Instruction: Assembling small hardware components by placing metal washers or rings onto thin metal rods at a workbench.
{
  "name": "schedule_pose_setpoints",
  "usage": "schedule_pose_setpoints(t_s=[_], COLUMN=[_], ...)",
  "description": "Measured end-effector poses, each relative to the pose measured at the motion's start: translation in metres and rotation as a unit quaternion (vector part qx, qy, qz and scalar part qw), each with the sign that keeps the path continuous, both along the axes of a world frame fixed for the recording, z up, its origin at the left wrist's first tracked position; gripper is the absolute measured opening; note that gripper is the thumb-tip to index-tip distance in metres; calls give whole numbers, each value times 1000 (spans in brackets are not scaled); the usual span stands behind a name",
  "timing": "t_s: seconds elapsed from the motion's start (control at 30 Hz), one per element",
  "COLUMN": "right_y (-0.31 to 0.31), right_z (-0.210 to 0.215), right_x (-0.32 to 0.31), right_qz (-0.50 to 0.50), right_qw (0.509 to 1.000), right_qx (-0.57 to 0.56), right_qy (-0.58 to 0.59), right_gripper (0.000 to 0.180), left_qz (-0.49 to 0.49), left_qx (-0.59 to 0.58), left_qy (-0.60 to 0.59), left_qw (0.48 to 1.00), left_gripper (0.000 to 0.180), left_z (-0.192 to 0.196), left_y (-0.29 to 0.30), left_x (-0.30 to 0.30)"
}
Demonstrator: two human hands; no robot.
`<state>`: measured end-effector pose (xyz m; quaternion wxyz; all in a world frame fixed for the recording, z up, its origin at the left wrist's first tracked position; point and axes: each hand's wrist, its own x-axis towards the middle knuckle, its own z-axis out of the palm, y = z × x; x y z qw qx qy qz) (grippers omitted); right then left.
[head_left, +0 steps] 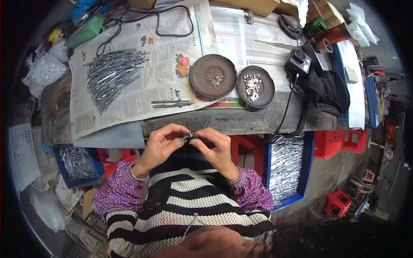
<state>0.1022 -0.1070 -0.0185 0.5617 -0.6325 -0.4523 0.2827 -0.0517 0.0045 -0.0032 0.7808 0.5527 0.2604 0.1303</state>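
Note:
My left hand point(160, 145) and my right hand point(214, 149) meet just in front of the table edge. Their fingertips pinch a small shiny metal piece point(189, 136) from both sides; fingers cover most of it, so its kind is unclear. Beyond them, a few thin dark metal strips point(172, 103) lie on newspaper. A round brown dish point(198, 87) holds small metal pins, and beside it a second brown dish point(267, 95) holds small bright silver pieces. To the left, many slender grey metal parts point(114, 75) form a fanned pile.
Newspaper point(129, 109) covers the wooden table point(241, 121). Blue bins of metal parts stand below, one on the right point(301, 191) and one on the left point(95, 160), near red stools point(331, 144). A black device point(299, 60) trails a cable over the table edge beside a black bag point(333, 92).

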Motion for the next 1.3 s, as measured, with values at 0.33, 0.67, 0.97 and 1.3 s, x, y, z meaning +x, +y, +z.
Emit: schedule_pose_setpoints(t_s=[0.33, 0.67, 0.97, 1.3], right_y=[-11, -7, -10, 24], right_z=[-10, -5, -10, 18], right_x=[11, 7, 11, 10], right_qz=[92, 59, 71, 82], right_qw=[887, 920, 937, 996], right_qx=[-135, -110, -116, -17], right_qy=[432, 370, 322, -29], right_gripper=[11, 10, 7, 10], left_qz=[-45, 37, 14, 147], left_qx=[189, 544, 589, 673], left_qy=[42, 57, 24, 271], left_qw=[980, 836, 807, 672], left_gripper=[20, 22, 19, 23], left_z=[15, 13, -1, 7], left_y=[2, 76, 77, 137], left_x=[11, 40, 33, -49])
